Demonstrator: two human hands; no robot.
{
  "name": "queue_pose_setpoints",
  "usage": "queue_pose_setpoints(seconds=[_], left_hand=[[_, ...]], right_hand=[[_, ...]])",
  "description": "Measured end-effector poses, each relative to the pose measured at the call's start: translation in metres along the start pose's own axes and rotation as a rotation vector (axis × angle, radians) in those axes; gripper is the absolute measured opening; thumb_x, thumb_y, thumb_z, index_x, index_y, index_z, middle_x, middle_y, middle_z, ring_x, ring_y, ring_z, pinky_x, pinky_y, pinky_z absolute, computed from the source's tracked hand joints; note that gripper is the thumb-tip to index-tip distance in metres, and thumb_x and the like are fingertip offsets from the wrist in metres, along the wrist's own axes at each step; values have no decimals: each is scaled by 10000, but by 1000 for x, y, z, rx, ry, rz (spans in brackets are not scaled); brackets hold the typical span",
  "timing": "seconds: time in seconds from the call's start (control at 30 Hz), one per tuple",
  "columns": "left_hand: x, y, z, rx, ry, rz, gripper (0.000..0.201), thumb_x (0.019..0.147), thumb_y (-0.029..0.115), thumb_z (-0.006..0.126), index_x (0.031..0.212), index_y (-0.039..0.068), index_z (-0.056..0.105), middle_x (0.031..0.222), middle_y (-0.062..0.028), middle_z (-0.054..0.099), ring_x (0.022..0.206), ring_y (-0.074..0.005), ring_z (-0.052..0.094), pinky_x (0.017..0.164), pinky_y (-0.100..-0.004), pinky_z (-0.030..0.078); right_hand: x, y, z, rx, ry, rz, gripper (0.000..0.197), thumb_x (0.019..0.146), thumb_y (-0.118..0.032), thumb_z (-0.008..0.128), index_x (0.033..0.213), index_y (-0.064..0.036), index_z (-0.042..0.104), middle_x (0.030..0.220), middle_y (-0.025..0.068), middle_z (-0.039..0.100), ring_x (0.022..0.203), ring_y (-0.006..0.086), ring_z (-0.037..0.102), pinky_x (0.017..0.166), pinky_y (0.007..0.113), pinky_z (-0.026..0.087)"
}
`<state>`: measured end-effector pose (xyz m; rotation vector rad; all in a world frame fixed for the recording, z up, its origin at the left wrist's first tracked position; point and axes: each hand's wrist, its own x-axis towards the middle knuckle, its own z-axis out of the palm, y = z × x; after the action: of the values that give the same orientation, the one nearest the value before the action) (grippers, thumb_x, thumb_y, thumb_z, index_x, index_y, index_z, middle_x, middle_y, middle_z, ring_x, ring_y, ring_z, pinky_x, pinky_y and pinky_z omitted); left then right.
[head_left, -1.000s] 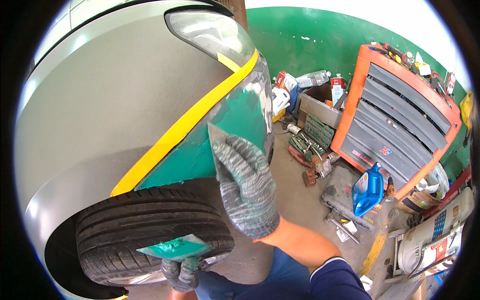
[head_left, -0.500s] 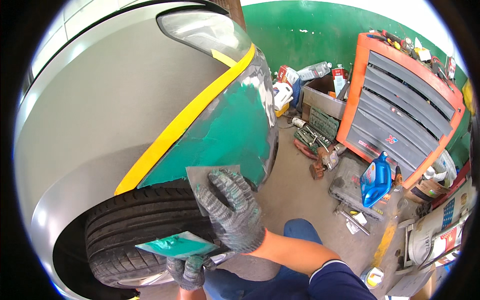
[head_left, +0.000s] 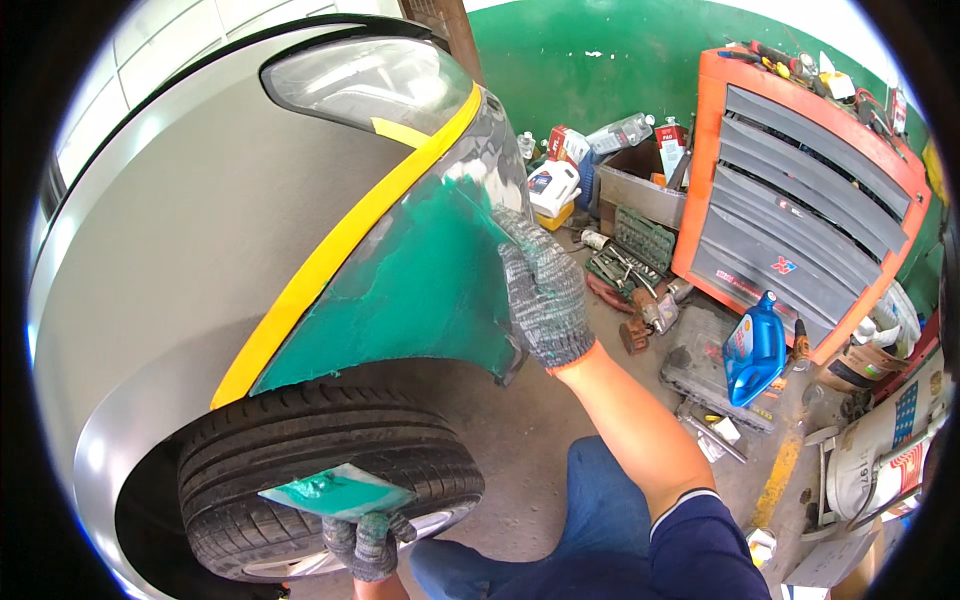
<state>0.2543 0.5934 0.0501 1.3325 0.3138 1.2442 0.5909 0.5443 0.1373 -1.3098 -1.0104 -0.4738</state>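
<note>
My left hand [head_left: 368,545], in a grey knitted glove, grips a flat plate [head_left: 380,495] from below, in front of the tyre [head_left: 330,430]. A lump of green putty [head_left: 318,484] lies on the plate. Gloved alike, my right hand [head_left: 548,290] is at the right part of the car's bumper corner, its fingers closed on a thin putty spreader [head_left: 482,208]. The spreader appears nearly edge-on and is mostly hidden by the hand. Green putty [head_left: 400,290] covers much of the bumper corner, below a yellow masking tape strip [head_left: 335,255] along the grey fender [head_left: 200,190].
Right of the car stands an orange and grey tool cabinet [head_left: 800,210]. Before it are a blue jug [head_left: 755,350], a grey tool case [head_left: 698,350], an open green socket set [head_left: 640,245] and a power tool [head_left: 652,312]. Bottles and boxes crowd the green wall [head_left: 570,60].
My right hand has moved up and right from near the tyre to the bumper's right part, the spreader turning nearly edge-on. The left hand still holds the plate of putty. The view has shifted slightly.
</note>
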Motion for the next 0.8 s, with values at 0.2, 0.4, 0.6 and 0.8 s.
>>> queue_pose_setpoints(seconds=[0.2,0.4,0.6,0.8], left_hand=[[-2,3,0,-26,28,1,683,825,129,732,1414,86,388,1014,-170,598,494,-207,548,396,-303,493],[-1,1,1,16,15,59,763,819,143,728,1458,52,320,1020,-149,596,475,-175,531,391,-282,482],[1,8,9,-26,5,59,631,829,114,731,1365,24,412,945,-212,618,472,-242,570,402,-329,520],[-1,3,1,-33,50,20,618,842,144,728,1365,37,417,954,-190,618,486,-235,576,401,-332,517]], right_hand=[[-19,-14,20,-21,48,-101,343,868,30,604,1205,-28,629,1209,161,634,1128,278,611,987,353,463],[-60,-29,45,10,130,-99,407,754,-20,669,1153,-98,680,1164,145,634,1066,330,611,932,414,490],[-98,-50,54,-93,74,-134,484,727,-35,645,1202,-126,664,1268,155,582,1158,382,549,995,493,444],[-128,-58,82,-101,121,-134,497,730,-22,626,1210,-147,661,1299,128,568,1211,371,524,1047,505,411]])
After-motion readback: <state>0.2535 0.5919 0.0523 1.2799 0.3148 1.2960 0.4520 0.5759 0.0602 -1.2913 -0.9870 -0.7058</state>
